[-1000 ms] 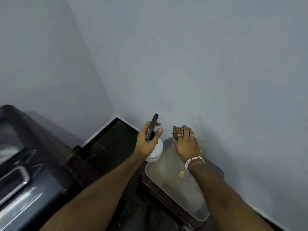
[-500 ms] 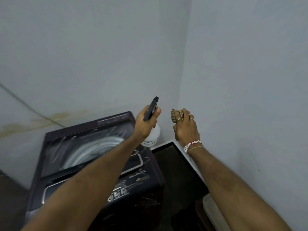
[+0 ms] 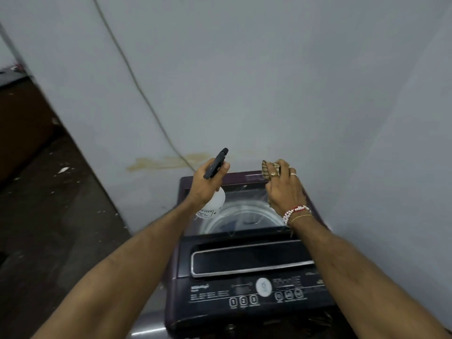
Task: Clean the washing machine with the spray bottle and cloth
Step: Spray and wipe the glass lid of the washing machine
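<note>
A dark purple top-loading washing machine (image 3: 247,263) stands right in front of me, its glass lid closed and the drum visible through it. My left hand (image 3: 208,184) grips a white spray bottle (image 3: 212,204) with a black trigger head, held above the lid's left side. My right hand (image 3: 285,187) is closed around a bunched checked brown cloth (image 3: 267,170) above the lid's rear right. Both hands hover a little over the lid.
Grey walls stand behind and to the right of the machine. A cord (image 3: 137,81) runs down the back wall to a yellowish stain (image 3: 166,162). Dark floor (image 3: 49,204) lies to the left, past a wall corner.
The view has swung left from the corner with the tray to the washing machine, which now sits centred under both hands. The grips on bottle and cloth are unchanged.
</note>
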